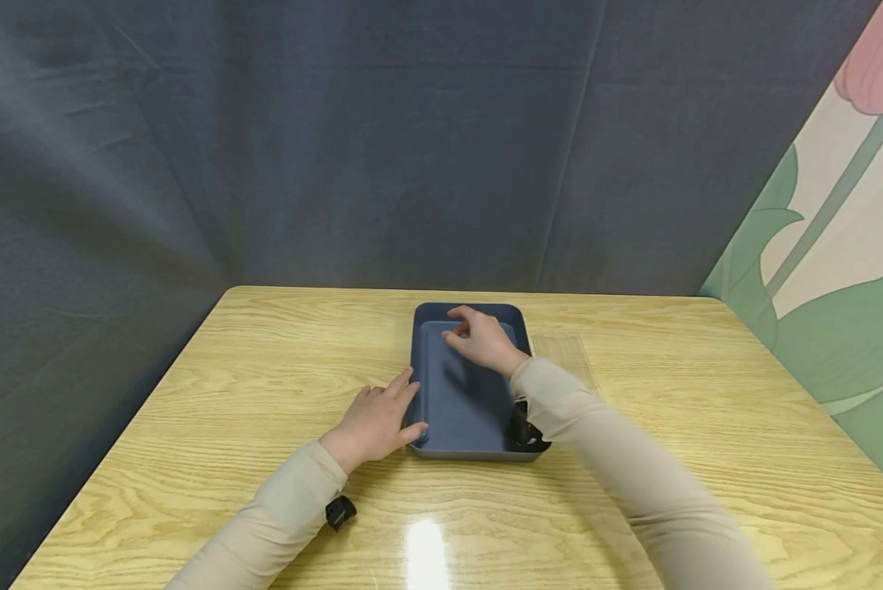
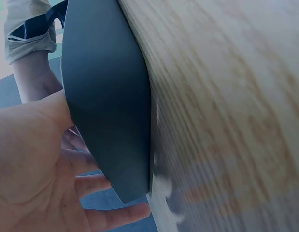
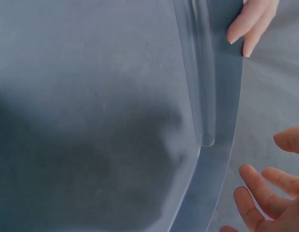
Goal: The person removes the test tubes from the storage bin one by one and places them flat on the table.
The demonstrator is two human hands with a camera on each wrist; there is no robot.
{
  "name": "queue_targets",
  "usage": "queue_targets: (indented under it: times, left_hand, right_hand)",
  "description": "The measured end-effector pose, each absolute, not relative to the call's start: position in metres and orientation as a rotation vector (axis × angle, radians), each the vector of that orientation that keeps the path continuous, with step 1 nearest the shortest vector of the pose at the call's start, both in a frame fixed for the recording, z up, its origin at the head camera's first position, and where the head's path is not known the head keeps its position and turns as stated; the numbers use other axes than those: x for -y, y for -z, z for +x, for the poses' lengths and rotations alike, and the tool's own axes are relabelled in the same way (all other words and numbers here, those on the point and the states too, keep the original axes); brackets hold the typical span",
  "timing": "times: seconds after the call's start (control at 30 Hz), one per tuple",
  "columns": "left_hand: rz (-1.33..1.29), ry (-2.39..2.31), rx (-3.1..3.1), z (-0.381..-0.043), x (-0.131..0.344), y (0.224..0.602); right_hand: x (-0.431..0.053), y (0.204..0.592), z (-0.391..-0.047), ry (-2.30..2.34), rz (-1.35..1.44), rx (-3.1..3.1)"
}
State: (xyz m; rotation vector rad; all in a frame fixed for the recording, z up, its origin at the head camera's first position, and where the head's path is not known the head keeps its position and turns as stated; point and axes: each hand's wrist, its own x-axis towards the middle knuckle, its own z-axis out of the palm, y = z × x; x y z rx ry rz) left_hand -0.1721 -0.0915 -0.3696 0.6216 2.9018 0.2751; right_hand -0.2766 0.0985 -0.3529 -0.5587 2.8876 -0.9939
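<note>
A dark blue-grey tray (image 1: pixel 471 410) lies lengthwise on the wooden table. My left hand (image 1: pixel 375 418) rests at its left rim with fingers spread and fairly straight; the left wrist view shows them against the outer side wall (image 2: pixel 108 101). Over the far half of the tray hovers my right hand (image 1: pixel 485 340), its fingers loosely bent and nothing between them. Inside, a clear tube (image 3: pixel 206 96) lies along the left wall, seen in the right wrist view. In that view the right hand's spread fingers (image 3: pixel 255 191) are apart from the tube.
A flat clear ribbed plastic piece (image 1: pixel 562 356) lies on the table (image 1: pixel 677 393) just right of the tray, partly behind the right forearm. A dark curtain (image 1: pixel 411 164) hangs behind the table. A flower-painted panel (image 1: pixel 839 328) stands at the right.
</note>
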Motion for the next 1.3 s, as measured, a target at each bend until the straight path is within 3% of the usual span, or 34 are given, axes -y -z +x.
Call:
queue_targets:
  times: [1.3]
  left_hand:
    - [0.622,-0.29,-2.893,-0.173,0.092,0.371]
  right_hand:
    - [-0.059,0.383,-0.277,0.867,-0.417,-2.804]
